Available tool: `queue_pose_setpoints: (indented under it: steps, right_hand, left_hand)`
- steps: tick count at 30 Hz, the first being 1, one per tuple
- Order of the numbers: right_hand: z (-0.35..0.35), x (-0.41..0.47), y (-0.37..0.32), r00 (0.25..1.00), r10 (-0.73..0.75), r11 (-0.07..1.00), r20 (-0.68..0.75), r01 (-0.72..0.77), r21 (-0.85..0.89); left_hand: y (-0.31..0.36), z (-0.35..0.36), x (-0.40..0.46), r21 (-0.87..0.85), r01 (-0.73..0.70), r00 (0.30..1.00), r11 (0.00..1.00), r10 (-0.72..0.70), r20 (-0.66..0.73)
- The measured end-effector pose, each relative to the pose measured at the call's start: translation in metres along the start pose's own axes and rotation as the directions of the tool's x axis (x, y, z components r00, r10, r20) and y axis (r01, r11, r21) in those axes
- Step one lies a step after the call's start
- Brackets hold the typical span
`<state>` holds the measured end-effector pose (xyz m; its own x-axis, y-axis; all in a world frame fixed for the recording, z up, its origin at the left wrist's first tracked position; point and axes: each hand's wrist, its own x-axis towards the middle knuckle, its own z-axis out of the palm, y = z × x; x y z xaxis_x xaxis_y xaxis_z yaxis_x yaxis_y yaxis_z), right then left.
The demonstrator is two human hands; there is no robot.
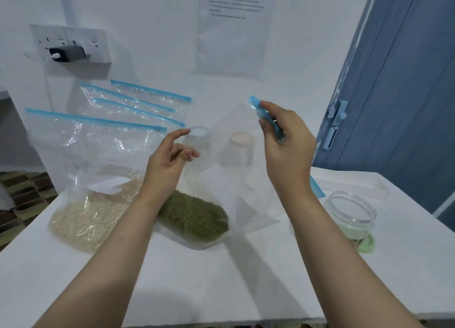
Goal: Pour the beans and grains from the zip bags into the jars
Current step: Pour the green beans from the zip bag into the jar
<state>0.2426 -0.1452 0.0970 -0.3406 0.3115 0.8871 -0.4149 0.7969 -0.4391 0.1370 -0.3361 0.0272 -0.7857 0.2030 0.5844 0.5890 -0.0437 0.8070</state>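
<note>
The right hand (pixel 283 140) was raised above the white desk (pixel 221 278) and pinched the blue zip strip (pixel 267 118) of a clear zip bag (pixel 236 180) between thumb and fingers, so that the bag hung down from it. The bottom of this bag lay on the desk and held green beans (pixel 194 217), gathered at its lower left corner. The left hand (pixel 167 165) hovered just beside the bag with its fingers loosely bent and the forefinger stretched out; it held nothing. To the left, a second zip bag (pixel 96 167) stood slumped on the desk with pale grains (pixel 86 221) in its bottom, and its blue strip was at the top. Behind it, near the wall, several empty zip bags (pixel 138 103) lay flat and overlapped each other. An open glass jar (pixel 352 214) stood at the right of the desk, and a green lid (pixel 368 244) lay partly under or just beside it; I could not tell which. Two more jars were seen dimly through the held bag: one with a white lid (pixel 198 136) and one with a pinkish lid (pixel 241 143). On the wall there were a socket plate with a dark plug (pixel 67 53) and a printed sheet (pixel 231 27).
</note>
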Motion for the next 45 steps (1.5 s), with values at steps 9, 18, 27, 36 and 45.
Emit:
queue_pose_setpoints:
  steps: [9,18,27,36,45]
  right_hand:
    - [0.003,-0.019,0.002,0.996,0.084,0.996,0.008,-0.084,-0.005]
    - [-0.019,-0.034,0.005,0.98,0.19,0.982,-0.055,-0.189,0.02]
    - [-0.043,-0.055,0.008,0.982,0.152,0.985,-0.11,-0.159,-0.063]
    - [-0.047,-0.061,0.01,0.986,0.141,0.983,-0.09,-0.15,-0.102]
    - [-0.048,-0.065,0.01,0.983,0.153,0.98,-0.096,-0.164,-0.112]
  left_hand:
    - [-0.024,-0.027,-0.041,0.284,0.082,0.994,0.955,-0.101,0.052]
    - [-0.053,-0.041,-0.058,0.257,0.171,0.985,0.951,-0.166,-0.044]
    - [-0.036,-0.032,-0.043,0.13,0.181,0.982,0.975,-0.172,-0.08]
    - [-0.051,-0.031,-0.04,0.274,0.131,0.991,0.953,-0.126,-0.033]
    - [-0.067,-0.04,-0.059,0.176,0.272,0.934,0.946,-0.215,-0.286]
